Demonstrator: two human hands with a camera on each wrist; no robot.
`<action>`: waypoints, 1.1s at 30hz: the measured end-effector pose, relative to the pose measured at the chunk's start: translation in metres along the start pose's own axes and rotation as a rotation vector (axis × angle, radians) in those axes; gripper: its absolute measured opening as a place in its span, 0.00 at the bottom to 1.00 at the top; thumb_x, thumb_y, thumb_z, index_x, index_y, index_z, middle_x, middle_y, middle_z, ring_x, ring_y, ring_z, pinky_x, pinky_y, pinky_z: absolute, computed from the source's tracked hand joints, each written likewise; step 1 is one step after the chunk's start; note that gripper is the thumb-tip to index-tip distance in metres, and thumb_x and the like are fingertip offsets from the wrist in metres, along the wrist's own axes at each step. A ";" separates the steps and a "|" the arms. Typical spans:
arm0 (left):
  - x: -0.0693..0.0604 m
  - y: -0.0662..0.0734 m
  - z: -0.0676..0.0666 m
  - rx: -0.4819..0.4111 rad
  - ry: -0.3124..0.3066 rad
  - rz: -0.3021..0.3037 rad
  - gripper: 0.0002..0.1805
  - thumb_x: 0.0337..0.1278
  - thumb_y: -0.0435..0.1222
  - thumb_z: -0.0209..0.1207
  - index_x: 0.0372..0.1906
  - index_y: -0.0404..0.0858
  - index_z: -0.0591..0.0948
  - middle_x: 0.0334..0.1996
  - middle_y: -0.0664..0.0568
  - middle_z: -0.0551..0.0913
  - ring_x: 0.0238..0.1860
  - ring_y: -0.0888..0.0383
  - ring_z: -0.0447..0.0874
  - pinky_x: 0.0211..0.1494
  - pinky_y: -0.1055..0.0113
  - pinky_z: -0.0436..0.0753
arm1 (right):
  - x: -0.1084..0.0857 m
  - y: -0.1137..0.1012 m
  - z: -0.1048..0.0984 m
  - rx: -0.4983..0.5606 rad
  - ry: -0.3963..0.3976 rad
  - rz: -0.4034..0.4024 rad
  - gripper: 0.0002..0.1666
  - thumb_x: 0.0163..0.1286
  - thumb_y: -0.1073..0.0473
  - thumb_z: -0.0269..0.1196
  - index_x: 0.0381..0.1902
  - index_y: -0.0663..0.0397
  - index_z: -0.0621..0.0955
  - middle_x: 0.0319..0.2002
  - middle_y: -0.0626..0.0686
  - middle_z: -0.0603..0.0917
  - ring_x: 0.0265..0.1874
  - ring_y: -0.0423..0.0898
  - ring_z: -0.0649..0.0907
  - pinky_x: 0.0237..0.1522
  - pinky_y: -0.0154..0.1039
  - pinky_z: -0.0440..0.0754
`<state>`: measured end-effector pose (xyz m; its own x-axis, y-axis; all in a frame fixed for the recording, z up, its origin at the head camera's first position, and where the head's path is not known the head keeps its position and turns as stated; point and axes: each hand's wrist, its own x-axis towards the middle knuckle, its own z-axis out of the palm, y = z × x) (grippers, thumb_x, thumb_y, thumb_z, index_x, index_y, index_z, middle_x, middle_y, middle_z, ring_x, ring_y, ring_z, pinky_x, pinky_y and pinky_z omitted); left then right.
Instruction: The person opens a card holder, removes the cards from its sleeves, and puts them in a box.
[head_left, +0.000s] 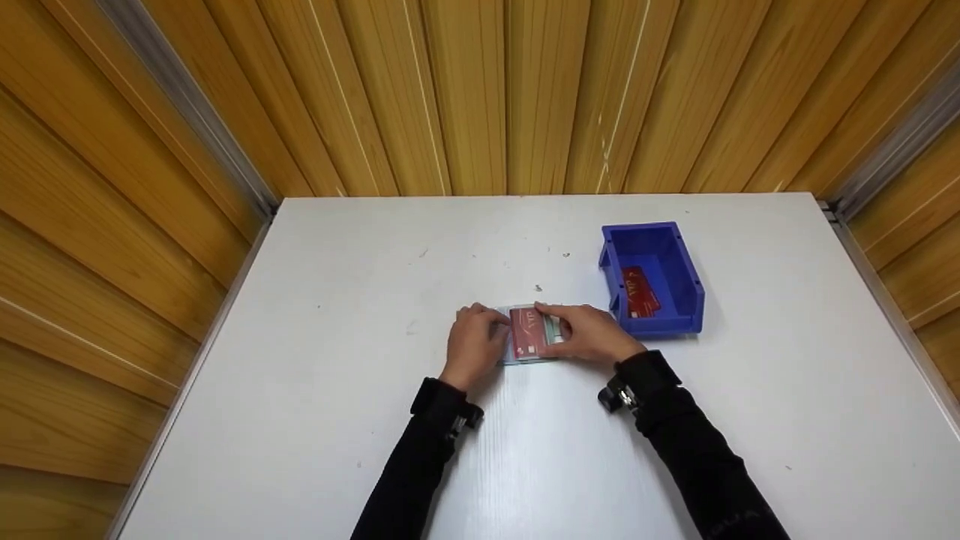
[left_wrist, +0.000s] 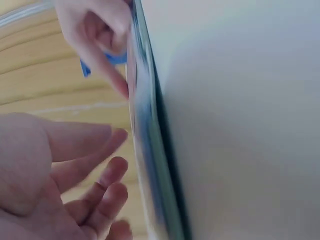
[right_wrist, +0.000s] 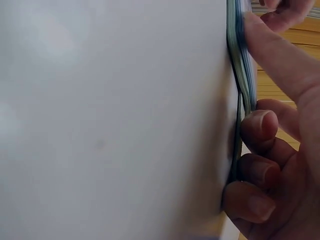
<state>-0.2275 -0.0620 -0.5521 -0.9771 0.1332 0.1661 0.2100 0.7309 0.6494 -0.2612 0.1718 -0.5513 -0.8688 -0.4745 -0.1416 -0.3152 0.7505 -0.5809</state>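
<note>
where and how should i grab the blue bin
Pinch the blue bin by its right rim, probably from above and the right in the head view: it stands upright and open-topped, its walls raised, and the right hand is close to its left side.

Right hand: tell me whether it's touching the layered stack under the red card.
Touching. The right wrist view shows the right hand with its fingers against the stack at its layered edge.

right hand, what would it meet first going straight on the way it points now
For the right hand, the red card it already touches; past that, the left hand looks next, though depth is unclear.
</note>
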 end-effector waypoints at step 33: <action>0.012 0.006 0.001 -0.042 -0.281 -0.185 0.16 0.73 0.43 0.60 0.29 0.41 0.85 0.23 0.58 0.75 0.27 0.60 0.71 0.32 0.67 0.66 | 0.001 0.001 0.000 -0.002 -0.004 0.002 0.51 0.55 0.38 0.78 0.75 0.38 0.72 0.27 0.45 0.70 0.28 0.42 0.70 0.33 0.38 0.65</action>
<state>-0.2376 -0.0551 -0.5469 -0.9688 0.1850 -0.1647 0.0243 0.7327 0.6801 -0.2619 0.1723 -0.5521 -0.8680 -0.4748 -0.1455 -0.3145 0.7523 -0.5789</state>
